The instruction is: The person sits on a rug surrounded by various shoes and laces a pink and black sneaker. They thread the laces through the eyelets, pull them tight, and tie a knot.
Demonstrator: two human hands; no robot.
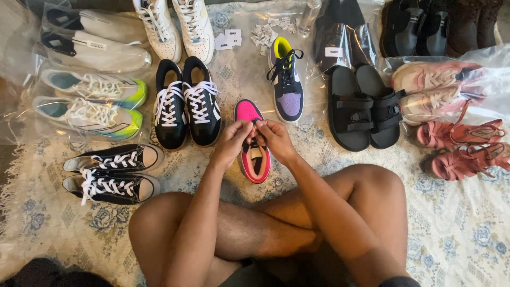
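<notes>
A: What do the hands hold?

B: The left hand point(232, 142) and right hand point(275, 139) meet over the pink sneaker point(253, 142), fingertips pinched together on its dark lace point(256, 126). The lace itself is mostly hidden by the fingers, so the exact pinch on each side is hard to make out.

A: Where is the sneaker?

B: On the floral rug point(457, 228), just ahead of the crossed legs; the hands cover its middle, leaving only toe and heel visible.

A: What surrounds it?

B: Left, a black-and-white sneaker pair point(187, 103); farther left, black high-tops point(112, 172). Ahead, a purple-and-yellow sneaker point(287, 79). Right, black strap sandals point(365, 109), then red strappy sandals point(463, 149).

A: What is unclear?

B: Green-trimmed trainers point(90, 103) and pink sneakers point(438, 87) lie inside glossy plastic bags, blurred by glare. White sneakers point(178, 26) and dark shoes point(441, 24) are cut off by the top edge.
</notes>
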